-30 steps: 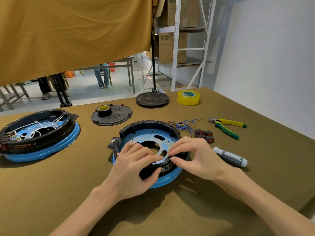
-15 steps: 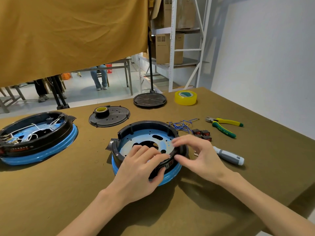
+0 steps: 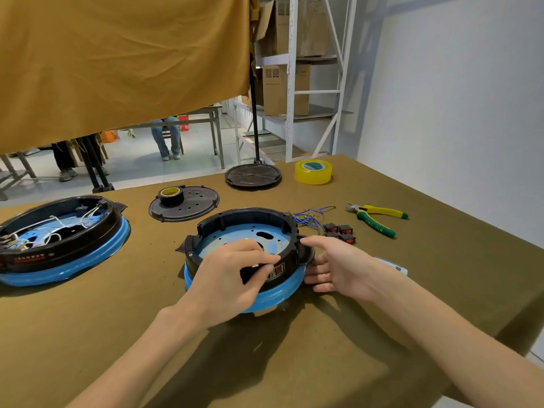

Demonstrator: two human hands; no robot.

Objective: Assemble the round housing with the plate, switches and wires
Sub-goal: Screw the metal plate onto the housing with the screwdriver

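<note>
The round housing [image 3: 250, 214], a black ring on a blue base, lies in the middle of the table with the light-blue plate [image 3: 235, 234] inside it. My left hand [image 3: 232, 275] grips its near rim, fingers curled over the top and thumb on the outer wall. My right hand [image 3: 338, 266] holds the housing's right side, thumb over the black lug and fingers against the blue base below. Several small black-and-red switches [image 3: 340, 232] and a tangle of blue wires [image 3: 309, 216] lie loose just right of the housing.
A second housing [image 3: 59, 240] with white wires sits far left. Behind are a black lid [image 3: 194, 206] bearing a small tape roll, a black disc [image 3: 253, 175] and yellow tape [image 3: 313, 171]. Pliers [image 3: 376, 219] and a partly hidden grey-white screwdriver [image 3: 396, 267] lie to the right.
My right hand has left the near rim and moved round to the housing's right side. My left hand stays on the near rim.
</note>
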